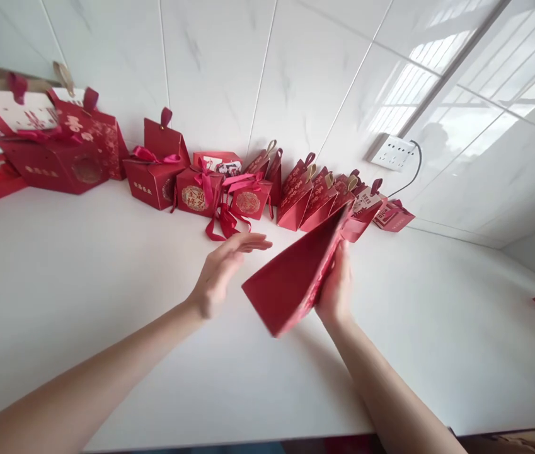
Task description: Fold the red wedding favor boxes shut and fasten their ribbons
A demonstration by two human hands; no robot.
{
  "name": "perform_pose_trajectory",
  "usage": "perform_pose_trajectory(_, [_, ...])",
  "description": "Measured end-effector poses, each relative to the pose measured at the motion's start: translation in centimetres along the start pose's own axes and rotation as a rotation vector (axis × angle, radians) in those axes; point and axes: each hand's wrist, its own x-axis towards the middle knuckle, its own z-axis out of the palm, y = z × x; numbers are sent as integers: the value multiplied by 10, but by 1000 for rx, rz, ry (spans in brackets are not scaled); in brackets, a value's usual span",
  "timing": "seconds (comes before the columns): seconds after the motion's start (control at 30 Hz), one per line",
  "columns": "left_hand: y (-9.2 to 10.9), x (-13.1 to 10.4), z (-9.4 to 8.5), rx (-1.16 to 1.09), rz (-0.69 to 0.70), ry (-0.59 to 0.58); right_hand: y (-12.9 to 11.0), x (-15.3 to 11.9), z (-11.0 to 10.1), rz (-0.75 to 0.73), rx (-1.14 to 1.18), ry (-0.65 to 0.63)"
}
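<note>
Gripping the box (290,271) just right of center, our right hand (336,290) holds it tilted over the table (106,265). Our left hand (220,271), fingers stretched out, hovers near the middle, apart from it. We see other boxes (196,198) lining the wall (220,69) from the left edge to upper right.
</note>
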Motion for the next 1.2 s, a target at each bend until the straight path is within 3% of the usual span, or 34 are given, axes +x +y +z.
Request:
perform_pose_trajectory(0.07, [2, 2, -2, -80, -13, 76, -5, -1, 3, -9, -41, 95])
perform_pose_trajectory(0.1, [3, 2, -2, -77, -28, 78, -8, -3, 5, -14, -71, 81])
perform_pose_trajectory(0.17, [9, 1, 1, -19, -82, 73, -13, -8, 11, -14, -101, -48])
perform_pose_trajectory(0.27, [19, -1, 7, 119, -132, 158, -17, -14, 18, -32, -87, -202])
perform_pose_trajectory(0.37, [26, 1, 9, 251, -46, 200, -17, -14, 17, -138, -65, -158])
perform_pose_trajectory(0.5, [30, 5, 5, 344, 60, 125, -21, -11, 10, -307, 62, 7])
perform_pose_trajectory(0.7, [34, 1, 7, 353, 168, 39, -52, -3, 9, -381, 72, 49])
perform_pose_trajectory(0.87, [28, 0, 11, 326, 388, 90, -66, 1, 14, -426, 99, 101])
perform_pose_trajectory(1.03, [28, 6, 7, 463, 586, -10, -52, 0, 8, -726, -190, -89])
perform_pose_trajectory(1.1, [32, 8, 6, 521, 604, -37, -47, -2, 6, -741, -194, -127])
perform_pose_trajectory(1.2, [37, 8, 4, 572, 614, -49, -44, -6, 7, -646, -103, -132])
